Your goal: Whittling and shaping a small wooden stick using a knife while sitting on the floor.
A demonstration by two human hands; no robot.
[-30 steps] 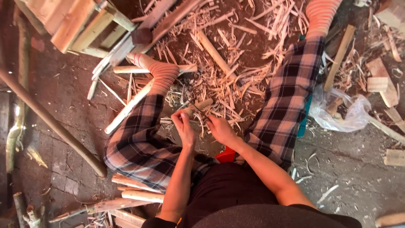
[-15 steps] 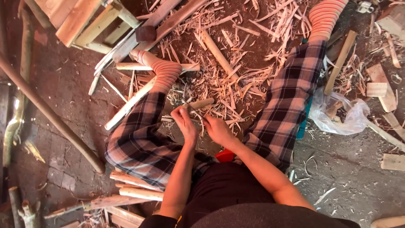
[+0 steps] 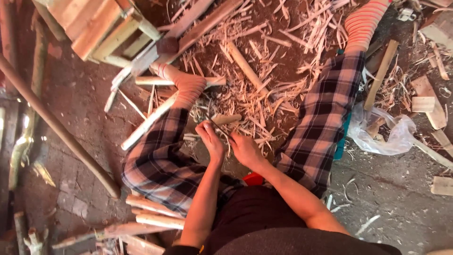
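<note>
Whittling a stick over the shavings

Left hand (image 3: 211,140) grips the short stick (image 3: 225,119) above the shavings pile (image 3: 264,101); right hand (image 3: 245,150) grips a blade against it, mid-cut, needing steady control.

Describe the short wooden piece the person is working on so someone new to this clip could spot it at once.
Start at the seated person's plaid-trousered legs, spread over a floor strewn with pale wood shavings. Between the knees, the left hand and right hand meet. The short wooden piece juts just beyond them: thick, stubby and pale, unlike the thin curled slivers around it.
</note>
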